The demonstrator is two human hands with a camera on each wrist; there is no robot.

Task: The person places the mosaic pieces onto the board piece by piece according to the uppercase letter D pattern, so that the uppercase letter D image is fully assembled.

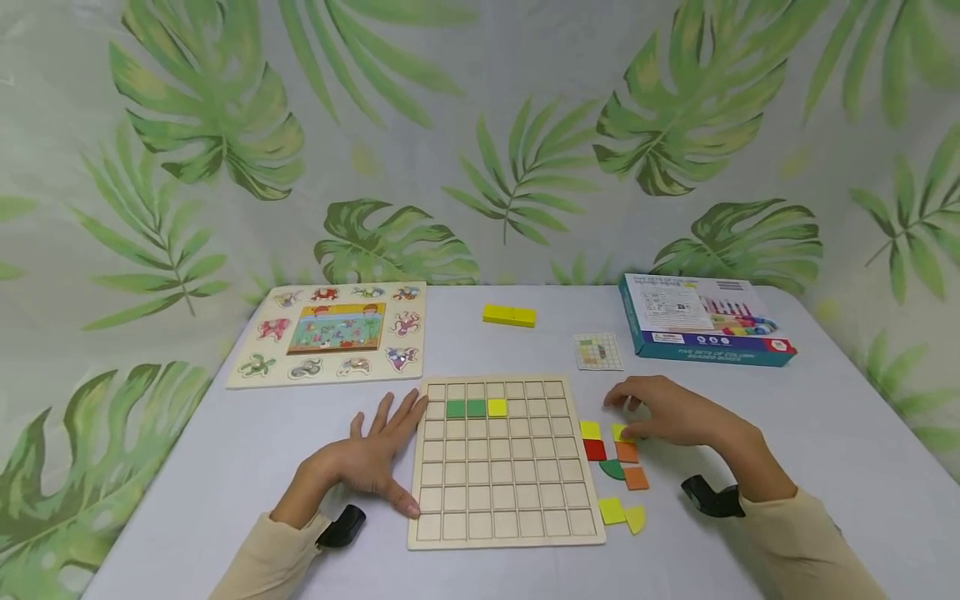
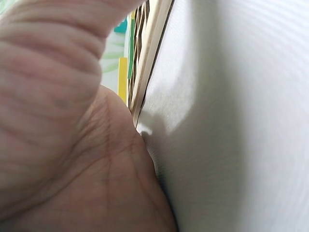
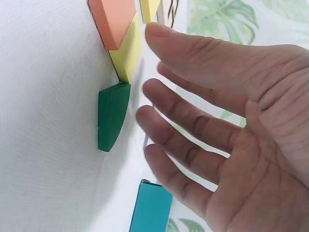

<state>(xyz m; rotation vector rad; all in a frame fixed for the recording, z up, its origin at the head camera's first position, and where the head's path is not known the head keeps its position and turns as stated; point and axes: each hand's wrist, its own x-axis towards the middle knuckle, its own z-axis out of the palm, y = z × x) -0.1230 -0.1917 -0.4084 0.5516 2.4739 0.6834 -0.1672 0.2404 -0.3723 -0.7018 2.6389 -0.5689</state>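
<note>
I see right hand (image 1: 667,408) empty, fingers loosely curved, apart; yellow square tile (image 1: 618,432) just below thumb. Left hand (image 1: 375,458) spread, touching grid board (image 1: 504,500). Step, I judge: tile pickup; next calls for pinch. Right wrist view shows green curved-edge tile (image 3: 112,116) near fingertips; head view hides it.

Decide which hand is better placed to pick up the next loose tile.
Probably the right hand: it is beside the loose tiles; the left hand is at the opposite edge of the board.
</note>
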